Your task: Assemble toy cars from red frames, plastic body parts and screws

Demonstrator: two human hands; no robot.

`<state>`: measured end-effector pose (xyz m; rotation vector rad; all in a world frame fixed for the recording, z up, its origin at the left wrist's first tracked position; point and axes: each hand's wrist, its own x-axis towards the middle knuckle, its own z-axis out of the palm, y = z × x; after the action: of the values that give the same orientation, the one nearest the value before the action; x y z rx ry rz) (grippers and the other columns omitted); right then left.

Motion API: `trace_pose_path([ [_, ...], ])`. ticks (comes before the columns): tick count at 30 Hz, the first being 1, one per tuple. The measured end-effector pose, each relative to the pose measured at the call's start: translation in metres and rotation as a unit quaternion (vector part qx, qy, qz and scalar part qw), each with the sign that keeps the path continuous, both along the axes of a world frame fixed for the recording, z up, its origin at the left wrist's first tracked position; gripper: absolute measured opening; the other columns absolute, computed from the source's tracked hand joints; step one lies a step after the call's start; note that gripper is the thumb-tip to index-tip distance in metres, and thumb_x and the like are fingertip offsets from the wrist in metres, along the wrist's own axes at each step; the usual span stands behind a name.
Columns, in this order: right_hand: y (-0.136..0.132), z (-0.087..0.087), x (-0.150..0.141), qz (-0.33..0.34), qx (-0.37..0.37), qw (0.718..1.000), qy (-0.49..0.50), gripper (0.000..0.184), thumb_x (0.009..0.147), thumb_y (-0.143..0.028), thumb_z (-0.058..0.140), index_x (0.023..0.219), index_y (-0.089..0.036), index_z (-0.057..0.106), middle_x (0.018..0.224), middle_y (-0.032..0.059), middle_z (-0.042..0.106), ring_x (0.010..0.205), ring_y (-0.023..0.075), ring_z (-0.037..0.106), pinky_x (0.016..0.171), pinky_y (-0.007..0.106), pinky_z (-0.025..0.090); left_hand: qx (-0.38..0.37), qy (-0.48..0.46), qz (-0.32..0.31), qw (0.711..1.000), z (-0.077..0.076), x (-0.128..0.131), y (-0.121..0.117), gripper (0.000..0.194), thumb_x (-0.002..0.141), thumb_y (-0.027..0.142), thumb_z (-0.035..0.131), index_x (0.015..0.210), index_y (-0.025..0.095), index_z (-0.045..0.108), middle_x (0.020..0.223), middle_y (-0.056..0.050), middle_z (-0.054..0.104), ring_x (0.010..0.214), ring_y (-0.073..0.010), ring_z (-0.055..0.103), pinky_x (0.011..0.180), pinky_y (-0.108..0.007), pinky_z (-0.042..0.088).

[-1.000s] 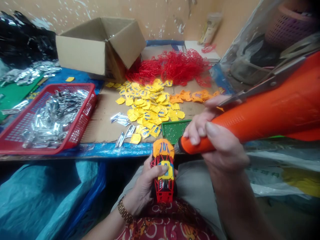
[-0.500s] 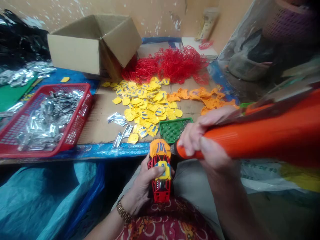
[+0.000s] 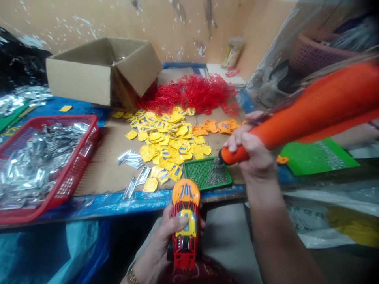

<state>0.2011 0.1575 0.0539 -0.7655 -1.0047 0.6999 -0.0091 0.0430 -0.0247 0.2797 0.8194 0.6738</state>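
My left hand (image 3: 158, 236) grips a toy car body (image 3: 185, 225) at the bottom of the view, with its red frame, orange nose and yellow roof piece. My right hand (image 3: 248, 152) is shut around a large orange electric screwdriver (image 3: 296, 122). The screwdriver's tip rests in a green tray of small screws (image 3: 204, 173) on the table's near edge. Loose yellow plastic pieces (image 3: 166, 138) lie heaped beyond the tray, with orange pieces (image 3: 213, 127) to their right and tangled red frames (image 3: 186, 94) behind.
A red basket (image 3: 79, 157) full of silver metal parts stands at the left, and a few silver parts (image 3: 129, 157) lie on the cardboard sheet. An open cardboard box (image 3: 77, 83) stands behind. A green mat (image 3: 316, 157) lies to the right, and plastic sheeting hangs below the table.
My right hand has moved the screwdriver away from the toy car and onto the green tray. My left hand still grips the car, which sits lower in the view.
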Motion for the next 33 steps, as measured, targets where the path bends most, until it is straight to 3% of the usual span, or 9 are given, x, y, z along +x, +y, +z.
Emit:
trace_pose_path([
  [6, 0.022, -0.014, -0.001, 0.026, 0.011, 1.0, -0.007, 0.03, 0.073, -0.028, 0.074, 0.099, -0.025, 0.059, 0.063, -0.0076, 0.051, 0.045, 0.0093, 0.05, 0.05, 0.029, 0.046, -0.035, -0.003, 0.008, 0.999, 0.005, 0.002, 0.003, 0.066, 0.066, 0.029, 0.08, 0.124, 0.015, 0.05, 0.092, -0.012, 0.074, 0.07, -0.0236, 0.071, 0.063, -0.031, 0.056],
  [14, 0.018, -0.018, -0.003, 0.039, -0.007, 0.999, -0.009, 0.031, 0.074, -0.026, 0.073, 0.101, -0.023, 0.057, 0.064, -0.0079, 0.053, 0.047, 0.0095, 0.051, 0.049, 0.028, 0.047, -0.062, -0.002, 0.038, 0.997, 0.004, 0.002, 0.002, 0.06, 0.064, 0.025, 0.08, 0.118, 0.015, 0.054, 0.099, -0.013, 0.074, 0.081, -0.0271, 0.072, 0.07, -0.035, 0.058],
  [24, 0.019, -0.025, -0.005, 0.018, -0.033, 0.999, -0.007, 0.032, 0.073, -0.023, 0.07, 0.1, -0.024, 0.054, 0.064, -0.0088, 0.053, 0.046, 0.0088, 0.051, 0.05, 0.027, 0.048, -0.059, 0.014, -0.01, 0.998, 0.0, -0.004, 0.0, 0.062, 0.069, 0.032, 0.078, 0.124, 0.015, 0.054, 0.081, -0.011, 0.072, 0.071, -0.0272, 0.071, 0.059, -0.034, 0.056],
  [33, 0.018, -0.025, -0.004, 0.024, -0.025, 0.999, -0.006, 0.034, 0.07, -0.022, 0.073, 0.099, -0.025, 0.054, 0.065, -0.009, 0.054, 0.048, 0.009, 0.051, 0.051, 0.027, 0.049, -0.051, 0.006, -0.011, 0.999, -0.002, -0.006, -0.001, 0.069, 0.072, 0.031, 0.077, 0.134, 0.018, 0.048, 0.102, -0.015, 0.072, 0.072, -0.0283, 0.072, 0.056, -0.034, 0.057],
])
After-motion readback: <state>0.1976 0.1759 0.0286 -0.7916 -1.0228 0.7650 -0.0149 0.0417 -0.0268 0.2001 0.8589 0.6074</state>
